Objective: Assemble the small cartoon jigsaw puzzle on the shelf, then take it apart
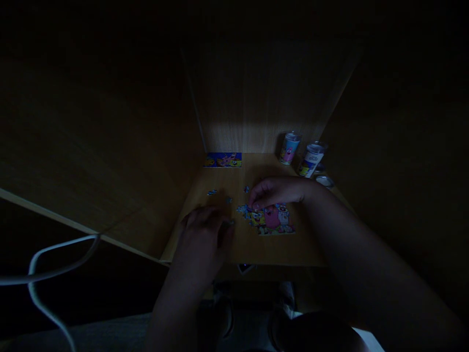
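In the dim head view, a partly assembled jigsaw puzzle with colourful cartoon figures lies on the wooden surface. My right hand reaches over its upper left part, fingers pinched on a small jigsaw piece at the puzzle's edge. To the left, my left hand is curled low over the wood, with another jigsaw piece at its thumb and index fingertips. Its other fingers are in deep shadow. Loose pieces lie beyond the hands, with one more piece near my right fingertips.
Two cartoon-printed cans stand at the back right, beside a round lid. A flat cartoon picture strip lies against the back panel. Wooden walls close in both sides. A white cable hangs at lower left.
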`<state>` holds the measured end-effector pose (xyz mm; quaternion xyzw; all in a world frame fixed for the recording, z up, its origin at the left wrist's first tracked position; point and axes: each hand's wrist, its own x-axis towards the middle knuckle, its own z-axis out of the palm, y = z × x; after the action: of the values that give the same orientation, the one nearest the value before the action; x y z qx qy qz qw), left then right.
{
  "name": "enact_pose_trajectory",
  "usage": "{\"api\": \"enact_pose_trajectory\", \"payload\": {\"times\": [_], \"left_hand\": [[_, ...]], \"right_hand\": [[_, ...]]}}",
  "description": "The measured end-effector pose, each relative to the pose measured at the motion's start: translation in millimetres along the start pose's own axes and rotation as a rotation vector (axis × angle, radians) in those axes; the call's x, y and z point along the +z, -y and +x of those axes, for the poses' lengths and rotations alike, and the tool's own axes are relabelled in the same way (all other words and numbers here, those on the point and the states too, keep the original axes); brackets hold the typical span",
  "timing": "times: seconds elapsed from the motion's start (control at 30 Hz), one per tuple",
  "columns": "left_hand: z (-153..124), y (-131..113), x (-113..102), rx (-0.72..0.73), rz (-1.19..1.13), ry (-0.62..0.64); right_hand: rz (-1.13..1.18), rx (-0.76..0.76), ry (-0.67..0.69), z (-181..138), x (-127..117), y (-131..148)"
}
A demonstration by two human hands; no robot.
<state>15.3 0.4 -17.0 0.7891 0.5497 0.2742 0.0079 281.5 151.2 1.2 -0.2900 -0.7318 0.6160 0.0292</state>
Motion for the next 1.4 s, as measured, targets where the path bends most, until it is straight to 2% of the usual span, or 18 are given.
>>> {"api": "enact_pose_trajectory", "payload": {"times": [0.13, 0.23, 0.37, 0.5, 0.93, 1.4], "left_hand": [[3.4, -5.9, -0.4, 0.017, -0.005, -0.098], [6.2, -17.2, 5.6, 0.081, -0.073, -0.116], [6.4, -26.8, 15.0, 0.132, -0.066, -0.096], [4.6, -25.9, 18.6, 0.157, -0.063, -0.060], [6.1, -22.4, 17.2, 0.257, -0.179, -0.026], [5.8, -20.3, 11.6, 0.308, -0.291, 0.133]], "right_hand": [[-0.007, 0.000, -0.004, 0.1, 0.1, 0.3], [0.015, 0.006, 0.008, 1.1, 0.0, -0.7], [0.031, 0.007, 0.029, 2.2, -0.1, -1.8], [0.038, 0.004, 0.032, 1.3, 2.3, 1.9], [0.066, -0.045, 0.070, 2.9, 3.7, -3.6], [0.077, -0.006, 0.065, 2.5, 2.3, -2.2]]}}
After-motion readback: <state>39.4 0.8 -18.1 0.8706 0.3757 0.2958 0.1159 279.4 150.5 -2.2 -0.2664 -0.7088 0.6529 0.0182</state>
